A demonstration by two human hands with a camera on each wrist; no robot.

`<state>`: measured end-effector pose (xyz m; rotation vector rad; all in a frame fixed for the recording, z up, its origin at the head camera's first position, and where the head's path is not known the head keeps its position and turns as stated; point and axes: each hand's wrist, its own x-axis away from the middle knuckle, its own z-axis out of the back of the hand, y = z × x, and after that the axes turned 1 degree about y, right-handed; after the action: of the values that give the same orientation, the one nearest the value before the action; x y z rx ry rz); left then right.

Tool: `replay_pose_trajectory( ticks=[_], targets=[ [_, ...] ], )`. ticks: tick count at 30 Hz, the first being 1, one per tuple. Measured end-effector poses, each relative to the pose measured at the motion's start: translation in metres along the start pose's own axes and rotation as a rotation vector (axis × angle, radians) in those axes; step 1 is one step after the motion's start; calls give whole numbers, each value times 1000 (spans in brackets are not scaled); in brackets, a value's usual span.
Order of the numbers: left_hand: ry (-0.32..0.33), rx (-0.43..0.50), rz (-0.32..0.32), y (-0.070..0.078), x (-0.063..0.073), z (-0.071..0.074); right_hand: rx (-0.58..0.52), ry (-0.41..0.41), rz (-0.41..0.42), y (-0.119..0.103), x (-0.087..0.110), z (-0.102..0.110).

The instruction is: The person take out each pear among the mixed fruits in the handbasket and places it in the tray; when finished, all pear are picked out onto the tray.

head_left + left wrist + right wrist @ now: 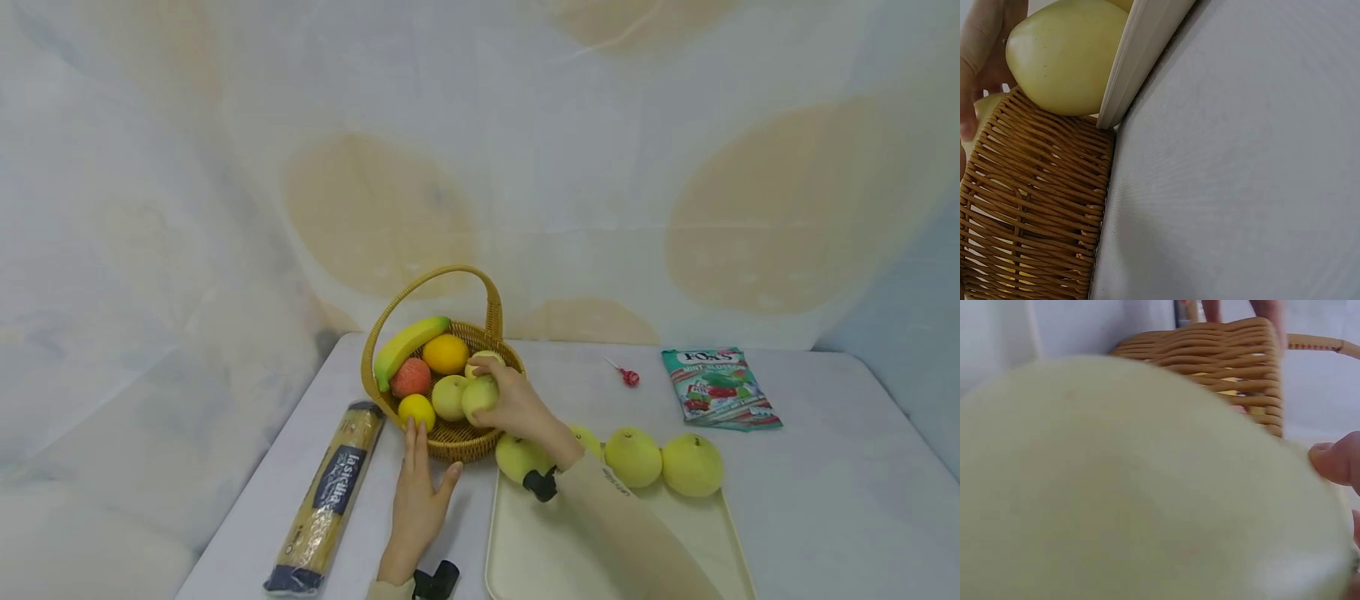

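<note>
A wicker basket (457,450) with a tall handle holds a banana (408,346), an orange (446,354), a red round fruit (411,378), a yellow lemon-like fruit (417,411) and pale green round fruits (448,398). Over the basket's right side, my right hand (517,404) grips one pale green round fruit (478,397) between thumb and fingers. My left hand (420,500) has its fingers extended, fingertips at the front rim beside the yellow fruit. In the right wrist view a large pale fruit (1147,487) covers most of the scene, with my thumb at the right edge.
Right of the basket, a cream tray (525,550) carries several larger yellow-green fruits (693,465) along its far side. A pasta pack (330,500) lies at the left. Behind the tray are a red lollipop (630,377) and a green candy bag (720,389).
</note>
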<state>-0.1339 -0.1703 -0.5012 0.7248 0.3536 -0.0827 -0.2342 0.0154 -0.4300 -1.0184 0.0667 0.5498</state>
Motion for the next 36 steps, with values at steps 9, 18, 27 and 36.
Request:
replay_pose_trajectory(
  ticks=[9,18,27,36],
  targets=[
    [-9,2,10,0,0,0,-25,42,13,-11,9,12],
    [-9,7,7,0,1,-1,-29,119,74,-12,22,23],
    [2,3,-1,0,2,-1,-7,202,42,-12,38,34],
    [-8,13,17,2,0,1,-69,245,75,-19,57,43]
  ],
)
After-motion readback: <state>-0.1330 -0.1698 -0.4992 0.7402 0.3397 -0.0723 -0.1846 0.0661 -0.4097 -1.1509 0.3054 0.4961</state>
